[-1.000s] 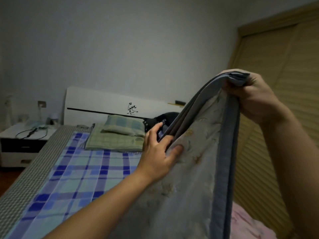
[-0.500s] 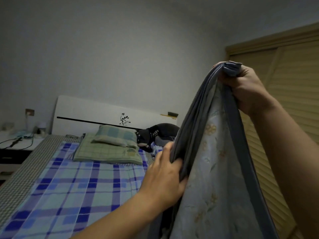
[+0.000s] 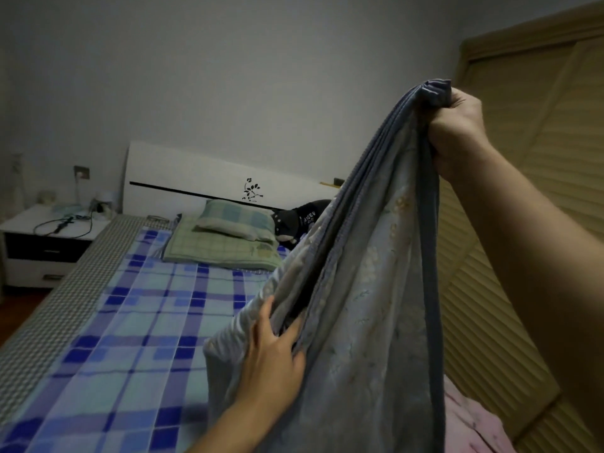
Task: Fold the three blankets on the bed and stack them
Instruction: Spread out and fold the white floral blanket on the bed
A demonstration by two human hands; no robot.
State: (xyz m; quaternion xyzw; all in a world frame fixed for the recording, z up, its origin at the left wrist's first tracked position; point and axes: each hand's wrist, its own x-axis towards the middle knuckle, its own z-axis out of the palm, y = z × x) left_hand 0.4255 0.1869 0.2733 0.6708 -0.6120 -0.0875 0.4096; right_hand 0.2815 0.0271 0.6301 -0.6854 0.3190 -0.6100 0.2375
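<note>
Dim room: grey wall (image 3: 228,76) at twelve o'clock, slatted wooden wardrobe (image 3: 539,158) at three, white nightstand (image 3: 39,253) at nine.

A blanket (image 3: 369,289) is held up over the bed (image 3: 137,322), gripped at the top by the right hand (image 3: 457,132) and lower down by the left hand (image 3: 274,351). A pillow (image 3: 235,220) is set before the headboard (image 3: 196,181); a nightstand (image 3: 42,243) stands left of the bed.

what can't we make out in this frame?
- Left hand fingertips: tucked into folds of the floral blanket, head view.
- Pink blanket: mostly behind the floral one, cut by the bottom edge.
- Dark plush toy: partly hidden by blanket and pillow.
- Nightstand items: too small, dim.
</note>
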